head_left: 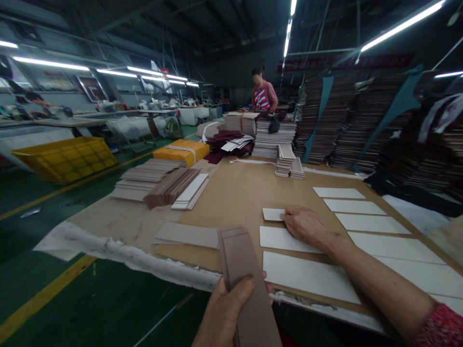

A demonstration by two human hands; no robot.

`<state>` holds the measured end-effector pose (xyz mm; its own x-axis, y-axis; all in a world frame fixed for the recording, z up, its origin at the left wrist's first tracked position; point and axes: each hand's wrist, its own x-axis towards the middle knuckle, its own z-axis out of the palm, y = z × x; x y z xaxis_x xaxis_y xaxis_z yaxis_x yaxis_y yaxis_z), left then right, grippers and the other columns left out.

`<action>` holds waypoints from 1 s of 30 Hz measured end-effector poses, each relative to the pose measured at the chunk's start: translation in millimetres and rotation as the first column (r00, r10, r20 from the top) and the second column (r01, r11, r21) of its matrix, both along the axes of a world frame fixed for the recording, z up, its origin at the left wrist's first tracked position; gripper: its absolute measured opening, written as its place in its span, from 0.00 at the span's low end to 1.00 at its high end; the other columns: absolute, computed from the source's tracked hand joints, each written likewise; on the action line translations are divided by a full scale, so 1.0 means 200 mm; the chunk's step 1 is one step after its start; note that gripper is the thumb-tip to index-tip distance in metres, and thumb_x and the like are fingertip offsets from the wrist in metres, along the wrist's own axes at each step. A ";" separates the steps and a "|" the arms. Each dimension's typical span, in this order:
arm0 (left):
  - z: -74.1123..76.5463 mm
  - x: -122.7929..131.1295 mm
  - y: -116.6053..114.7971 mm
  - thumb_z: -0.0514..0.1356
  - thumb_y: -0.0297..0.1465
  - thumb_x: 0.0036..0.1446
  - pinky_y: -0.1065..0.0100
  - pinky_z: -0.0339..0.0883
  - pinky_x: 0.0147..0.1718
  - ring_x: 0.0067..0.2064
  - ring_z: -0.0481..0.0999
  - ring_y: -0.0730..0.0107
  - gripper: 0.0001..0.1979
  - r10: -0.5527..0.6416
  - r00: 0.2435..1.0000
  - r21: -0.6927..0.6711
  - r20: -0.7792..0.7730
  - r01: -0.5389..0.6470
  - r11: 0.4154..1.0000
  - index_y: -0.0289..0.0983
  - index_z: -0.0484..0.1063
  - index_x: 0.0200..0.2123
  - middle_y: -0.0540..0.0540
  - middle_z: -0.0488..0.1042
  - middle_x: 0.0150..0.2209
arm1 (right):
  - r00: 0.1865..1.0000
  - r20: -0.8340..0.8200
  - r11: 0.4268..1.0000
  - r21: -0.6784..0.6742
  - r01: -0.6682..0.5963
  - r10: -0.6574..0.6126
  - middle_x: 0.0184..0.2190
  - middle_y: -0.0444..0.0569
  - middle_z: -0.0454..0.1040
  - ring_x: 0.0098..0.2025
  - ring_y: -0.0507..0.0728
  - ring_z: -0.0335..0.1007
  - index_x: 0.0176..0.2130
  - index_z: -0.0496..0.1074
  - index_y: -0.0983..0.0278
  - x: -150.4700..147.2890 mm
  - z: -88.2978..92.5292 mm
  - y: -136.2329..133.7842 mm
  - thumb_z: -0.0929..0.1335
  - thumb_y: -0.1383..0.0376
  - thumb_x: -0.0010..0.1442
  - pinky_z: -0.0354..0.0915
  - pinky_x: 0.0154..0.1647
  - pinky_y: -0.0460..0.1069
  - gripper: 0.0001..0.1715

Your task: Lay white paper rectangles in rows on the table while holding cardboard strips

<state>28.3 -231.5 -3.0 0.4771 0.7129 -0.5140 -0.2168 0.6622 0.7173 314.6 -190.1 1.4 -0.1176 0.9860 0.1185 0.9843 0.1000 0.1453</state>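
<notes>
My left hand point(226, 311) grips a stack of long taupe card strips point(242, 270) at the bottom centre, thumb over the top strip. My right hand point(306, 225) reaches across the brown board table point(235, 193) and lies flat, fingers pressed on a white card strip point(273, 214). Two more white strips point(280, 238) lie in a column below it, white side up. A second column of several white strips point(365, 221) runs along the right side.
Piles of taupe and white strips point(162, 185) sit at the table's left, one loose strip point(186, 235) nearer me. Small stacks point(287, 161) stand farther back. A person in a red top point(264, 96) works behind tall card stacks point(361, 120). A yellow crate point(65, 159) sits on the floor.
</notes>
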 end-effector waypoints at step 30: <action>0.08 0.11 0.03 0.66 0.36 0.50 0.69 0.68 0.28 0.29 0.75 0.68 0.16 -0.083 0.995 0.111 -0.053 0.089 0.990 0.36 0.74 0.42 0.47 0.78 0.30 | 0.293 -0.937 0.974 -0.217 -0.057 -0.192 0.39 0.47 0.78 0.43 0.60 0.73 0.39 0.76 0.58 -0.39 0.10 -0.27 0.65 0.45 0.64 0.67 0.48 0.55 0.22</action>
